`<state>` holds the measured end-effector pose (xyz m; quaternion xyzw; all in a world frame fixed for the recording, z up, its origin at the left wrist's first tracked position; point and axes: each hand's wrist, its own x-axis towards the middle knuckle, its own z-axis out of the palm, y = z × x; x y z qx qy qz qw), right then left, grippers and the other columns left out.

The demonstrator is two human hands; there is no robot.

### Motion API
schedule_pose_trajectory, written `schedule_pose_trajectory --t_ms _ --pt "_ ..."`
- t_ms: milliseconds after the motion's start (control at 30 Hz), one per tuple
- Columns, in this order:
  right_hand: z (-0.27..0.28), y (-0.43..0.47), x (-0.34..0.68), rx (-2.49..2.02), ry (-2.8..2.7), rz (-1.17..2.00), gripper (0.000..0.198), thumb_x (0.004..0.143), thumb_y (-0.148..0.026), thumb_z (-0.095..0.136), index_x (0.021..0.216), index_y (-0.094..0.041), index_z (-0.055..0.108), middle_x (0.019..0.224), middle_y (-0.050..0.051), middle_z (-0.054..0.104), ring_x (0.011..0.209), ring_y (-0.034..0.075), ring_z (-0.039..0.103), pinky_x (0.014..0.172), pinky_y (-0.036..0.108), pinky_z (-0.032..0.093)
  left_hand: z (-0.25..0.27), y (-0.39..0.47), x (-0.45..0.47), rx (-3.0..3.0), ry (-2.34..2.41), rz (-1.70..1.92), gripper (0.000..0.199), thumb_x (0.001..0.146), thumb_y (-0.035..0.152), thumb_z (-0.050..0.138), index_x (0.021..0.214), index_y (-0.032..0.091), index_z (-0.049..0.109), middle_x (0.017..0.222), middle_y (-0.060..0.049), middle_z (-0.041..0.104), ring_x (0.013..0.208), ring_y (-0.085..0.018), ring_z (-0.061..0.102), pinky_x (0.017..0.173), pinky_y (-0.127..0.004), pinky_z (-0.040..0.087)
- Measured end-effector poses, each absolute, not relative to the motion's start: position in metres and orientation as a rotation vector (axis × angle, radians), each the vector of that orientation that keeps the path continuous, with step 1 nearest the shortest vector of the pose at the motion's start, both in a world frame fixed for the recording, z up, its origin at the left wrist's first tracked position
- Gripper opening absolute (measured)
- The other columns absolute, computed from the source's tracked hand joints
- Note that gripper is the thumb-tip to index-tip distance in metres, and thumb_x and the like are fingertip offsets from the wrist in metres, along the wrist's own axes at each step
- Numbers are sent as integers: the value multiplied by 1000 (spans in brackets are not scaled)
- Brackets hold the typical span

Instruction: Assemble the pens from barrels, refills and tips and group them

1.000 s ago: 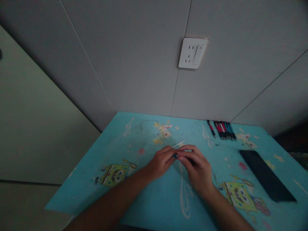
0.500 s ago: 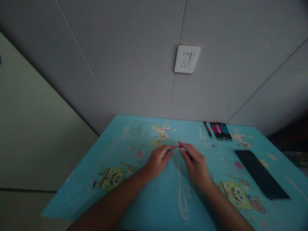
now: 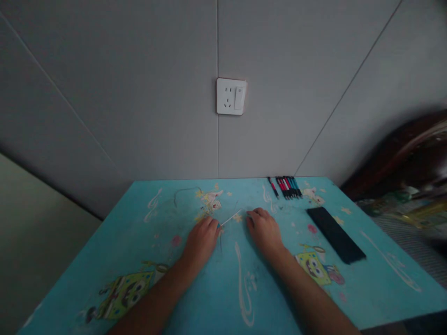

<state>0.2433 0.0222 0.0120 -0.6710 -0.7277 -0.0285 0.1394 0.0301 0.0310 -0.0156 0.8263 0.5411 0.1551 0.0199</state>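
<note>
My left hand [image 3: 203, 237] is closed around a blue pen part [image 3: 219, 225], mostly hidden by the fingers. From it a thin white pen refill [image 3: 231, 217] points up and to the right over the blue table. My right hand [image 3: 264, 231] is a short way to the right, fingers curled together. A small dark bit shows at its fingertips, too little to name. The refill's tip lies in the gap between the hands, apart from the right one.
Several red, black and blue pens [image 3: 288, 187] lie in a row at the table's back, beside a single red and black pen [image 3: 273, 187]. A dark flat rectangular piece [image 3: 335, 235] lies on the right of the cartoon-printed table [image 3: 223, 298]. A wall socket [image 3: 231, 96] is above.
My hands have moved apart, and the white refill now shows at length from the left hand's blue part. The view has turned right.
</note>
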Motion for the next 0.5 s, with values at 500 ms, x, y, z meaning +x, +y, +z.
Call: schedule_pose_trajectory --t_ms 500 --pt "9 38 217 -1476 -2457 -101 16 94 -31 55 99 -25 69 96 6 61 96 21 50 83 34 35 -17 27 36 2597 1660 523 20 94 18 39 86 19 57 85 -6 58 77 -23 58 67 -32 45"
